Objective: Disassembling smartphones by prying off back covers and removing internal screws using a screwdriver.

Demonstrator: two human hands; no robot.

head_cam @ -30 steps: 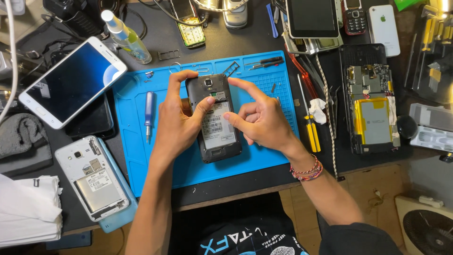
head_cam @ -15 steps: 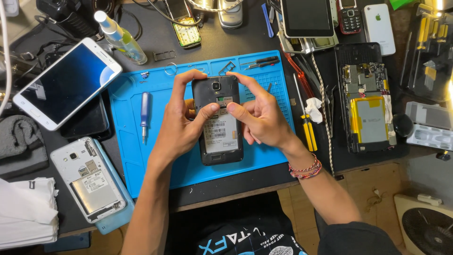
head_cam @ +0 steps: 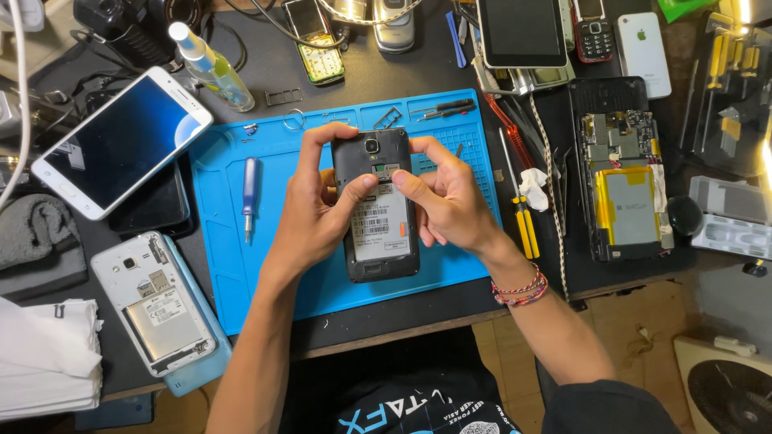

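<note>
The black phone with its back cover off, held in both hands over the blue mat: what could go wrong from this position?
1. Both thumbs press near the card slots of the black phone; the left hand or right hand might bend a small contact.
2. The phone is held above the blue mat, so a slip could drop it.
3. Small loose metal parts lie near the mat's far edge; a hand could knock them away.

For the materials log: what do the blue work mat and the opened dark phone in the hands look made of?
Blue mat: probably silicone or rubber, matte, with moulded grid compartments along its edge. Dark phone: likely plastic frame, dull black, back cover off, white paper label showing.
</note>
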